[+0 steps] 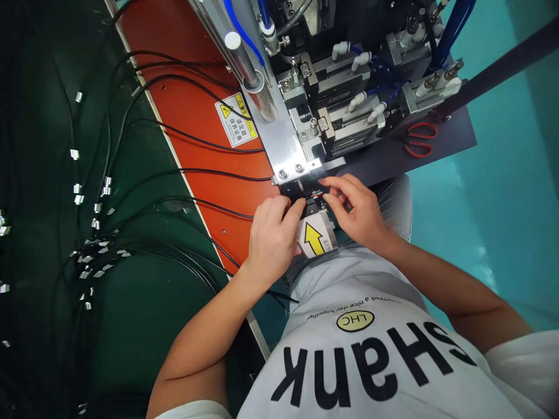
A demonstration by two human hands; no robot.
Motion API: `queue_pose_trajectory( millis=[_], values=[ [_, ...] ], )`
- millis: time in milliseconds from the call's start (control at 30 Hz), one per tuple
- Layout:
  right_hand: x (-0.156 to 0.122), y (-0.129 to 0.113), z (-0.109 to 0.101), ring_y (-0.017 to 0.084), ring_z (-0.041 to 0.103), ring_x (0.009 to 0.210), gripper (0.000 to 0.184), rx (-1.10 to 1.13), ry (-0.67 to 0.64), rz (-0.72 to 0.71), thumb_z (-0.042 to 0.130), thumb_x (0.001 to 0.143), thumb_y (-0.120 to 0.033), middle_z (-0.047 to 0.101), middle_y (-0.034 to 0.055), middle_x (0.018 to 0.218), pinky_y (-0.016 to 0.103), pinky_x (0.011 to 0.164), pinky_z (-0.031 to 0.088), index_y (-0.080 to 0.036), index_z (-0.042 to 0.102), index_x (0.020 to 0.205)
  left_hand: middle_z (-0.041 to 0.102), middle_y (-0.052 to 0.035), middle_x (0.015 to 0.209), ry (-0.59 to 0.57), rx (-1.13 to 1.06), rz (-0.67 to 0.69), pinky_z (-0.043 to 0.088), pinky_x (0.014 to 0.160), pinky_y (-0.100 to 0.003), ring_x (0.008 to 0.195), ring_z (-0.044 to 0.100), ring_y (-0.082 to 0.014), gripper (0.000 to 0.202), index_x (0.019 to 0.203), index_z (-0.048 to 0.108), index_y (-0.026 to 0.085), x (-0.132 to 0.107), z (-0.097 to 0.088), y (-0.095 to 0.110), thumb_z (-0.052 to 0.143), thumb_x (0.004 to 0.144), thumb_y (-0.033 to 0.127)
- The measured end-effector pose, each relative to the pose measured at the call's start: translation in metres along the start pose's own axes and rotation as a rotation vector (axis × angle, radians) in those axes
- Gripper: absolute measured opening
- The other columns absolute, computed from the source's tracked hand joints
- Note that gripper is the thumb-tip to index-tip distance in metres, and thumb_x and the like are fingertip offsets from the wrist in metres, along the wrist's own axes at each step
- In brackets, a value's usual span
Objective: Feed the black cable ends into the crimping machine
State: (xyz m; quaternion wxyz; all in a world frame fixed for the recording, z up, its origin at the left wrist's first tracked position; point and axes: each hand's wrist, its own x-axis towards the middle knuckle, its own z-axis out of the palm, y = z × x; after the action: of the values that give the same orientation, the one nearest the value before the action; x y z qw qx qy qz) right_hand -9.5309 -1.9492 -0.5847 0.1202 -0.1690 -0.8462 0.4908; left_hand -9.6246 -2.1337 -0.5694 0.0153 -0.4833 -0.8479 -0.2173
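My left hand (pixel 274 234) is closed at the machine's front edge, its thumb and forefinger pressed down beside a small black fixture (pixel 311 206). A black cable (pixel 209 205) runs in from the left and under this hand. From there, thin coloured wires (pixel 317 193) stick out toward my right hand (pixel 358 214). Thumb and forefinger of the right hand pinch at the tips of these wires; the exact contact is too small to see. Below the fixture is a metal block with a yellow arrow label (pixel 314 238), between my hands.
Several black cables with metal plugs (pixel 102 247) lie across the dark green mat (pixel 144 326) and orange plate (pixel 192 134). Pneumatic cylinders (pixel 349 81) with blue hoses and a vertical steel post (pixel 257 81) stand ahead. Red-handled scissors (pixel 420 139) lie at the right.
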Motion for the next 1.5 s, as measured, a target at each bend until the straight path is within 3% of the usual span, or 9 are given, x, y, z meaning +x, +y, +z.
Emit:
queue_pose_trajectory(
  millis=[133,300,500,667,833,1033,1267,1400,1500],
  values=[
    [0.001,0.011,0.004,0.013,0.056,0.064,0.021,0.147,-0.020,0.112,0.058,0.095,-0.034,0.064,0.0024,0.092,0.028,0.062,0.046,-0.024,0.067,0.111,0.059,-0.0107,0.098,0.003,-0.114,-0.012,0.049,0.077,-0.035,0.091,0.055,-0.0212,0.034,0.123,0.061,0.019,0.001,0.002,0.000,0.041,0.097,0.014],
    [0.017,0.016,0.012,0.009,0.054,0.052,0.033,0.495,-0.146,0.361,0.061,0.091,-0.050,0.063,-0.0004,0.074,0.024,0.054,0.045,-0.018,0.063,0.083,0.060,-0.0096,0.097,0.005,-0.200,-0.023,0.051,0.078,-0.033,0.091,0.057,-0.0198,0.029,0.117,0.064,0.018,0.004,0.000,-0.004,0.044,0.097,0.017],
    [0.024,0.008,0.017,0.007,0.050,0.047,0.030,0.599,-0.154,0.419,0.070,0.085,-0.044,0.057,-0.0042,0.063,0.022,0.050,0.041,-0.017,0.058,0.075,0.060,-0.0088,0.096,-0.005,-0.237,-0.027,0.051,0.077,-0.032,0.089,0.057,-0.0188,0.027,0.115,0.065,0.017,0.005,-0.003,-0.004,0.044,0.097,0.017],
    [0.026,0.006,0.018,0.005,0.044,0.043,0.032,0.718,-0.178,0.537,0.074,0.083,-0.039,0.052,-0.0050,0.060,0.021,0.044,0.034,-0.017,0.055,0.069,0.061,-0.0121,0.106,-0.001,-0.193,-0.071,0.052,0.088,-0.036,0.100,0.058,-0.0212,0.027,0.120,0.060,0.017,-0.002,-0.008,-0.002,0.045,0.098,0.019],
    [0.027,0.007,0.018,0.005,0.045,0.044,0.032,0.717,-0.191,0.559,0.075,0.083,-0.039,0.052,-0.0044,0.062,0.021,0.045,0.034,-0.017,0.055,0.071,0.060,-0.0185,0.123,0.016,-0.029,-0.068,0.049,0.096,-0.045,0.115,0.056,-0.0280,0.042,0.138,0.050,0.016,-0.030,-0.013,-0.006,0.048,0.096,0.016],
    [0.026,0.004,0.015,0.005,0.045,0.047,0.032,0.668,-0.211,0.531,0.071,0.087,-0.039,0.049,-0.0053,0.060,0.021,0.049,0.036,-0.017,0.054,0.072,0.044,-0.0212,0.149,-0.168,0.215,-0.082,0.042,0.110,-0.047,0.136,0.044,-0.0350,0.057,0.153,0.033,0.013,-0.049,-0.016,-0.009,0.044,0.098,0.022],
    [0.024,0.004,0.015,0.005,0.046,0.046,0.040,0.677,-0.200,0.511,0.075,0.082,-0.048,0.051,-0.0040,0.062,0.021,0.048,0.036,-0.016,0.055,0.070,0.046,-0.0172,0.149,-0.263,0.238,-0.023,0.040,0.113,-0.045,0.140,0.041,-0.0336,0.060,0.156,0.026,0.017,-0.046,-0.024,-0.020,0.040,0.100,0.031],
    [0.013,0.014,0.003,0.006,0.050,0.051,0.050,0.655,-0.186,0.548,0.063,0.085,-0.065,0.059,0.0004,0.071,0.020,0.048,0.035,-0.015,0.064,0.082,0.045,-0.0176,0.149,-0.265,0.234,-0.013,0.041,0.112,-0.046,0.140,0.041,-0.0344,0.061,0.157,0.025,0.017,-0.049,-0.026,-0.020,0.040,0.100,0.033],
    [-0.003,0.025,-0.008,0.006,0.051,0.053,0.052,0.644,-0.144,0.596,0.060,0.085,-0.067,0.060,0.0005,0.074,0.020,0.048,0.034,-0.016,0.068,0.090,0.044,-0.0182,0.148,-0.262,0.228,-0.003,0.043,0.110,-0.047,0.140,0.040,-0.0352,0.061,0.157,0.023,0.018,-0.052,-0.027,-0.019,0.039,0.100,0.033]
  ],
)
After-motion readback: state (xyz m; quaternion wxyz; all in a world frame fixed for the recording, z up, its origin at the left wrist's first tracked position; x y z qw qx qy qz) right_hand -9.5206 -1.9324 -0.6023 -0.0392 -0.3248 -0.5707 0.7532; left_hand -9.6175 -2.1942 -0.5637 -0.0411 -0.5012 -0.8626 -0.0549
